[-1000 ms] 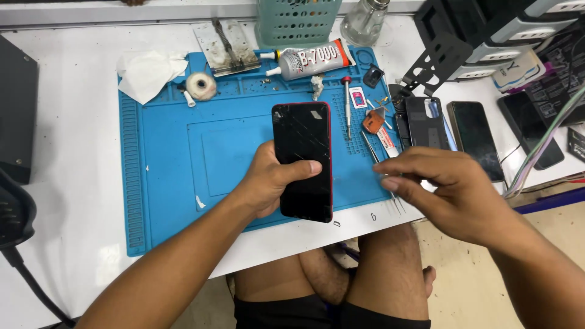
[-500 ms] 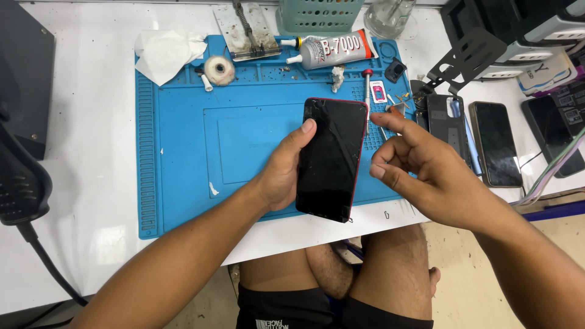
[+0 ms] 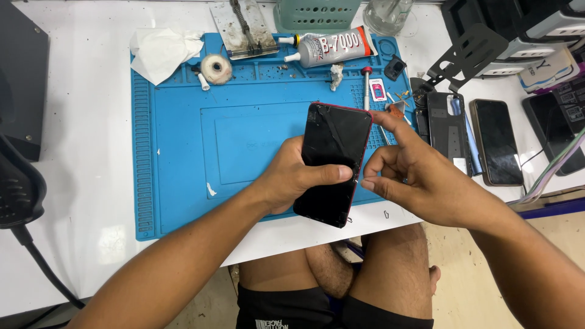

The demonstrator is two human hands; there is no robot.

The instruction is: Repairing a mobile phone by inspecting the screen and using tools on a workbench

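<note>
The left hand [image 3: 292, 180] grips the phone [image 3: 334, 161] by its long edges, lifted over the blue mat [image 3: 183, 158]. The right hand [image 3: 420, 176] hovers beside it, fingers loosely curled, holding nothing. Cracked glass: thin, stiff, slick, probably fragile; best held by the red frame.

A phone repair bench, clearly: a blue silicone work mat [image 3: 183, 158] covers the white table [image 3: 85, 201], a glue tube [image 3: 332, 47] and screwdriver [image 3: 367, 85] lie along its top, and spare phones [image 3: 496, 140] line the right.
</note>
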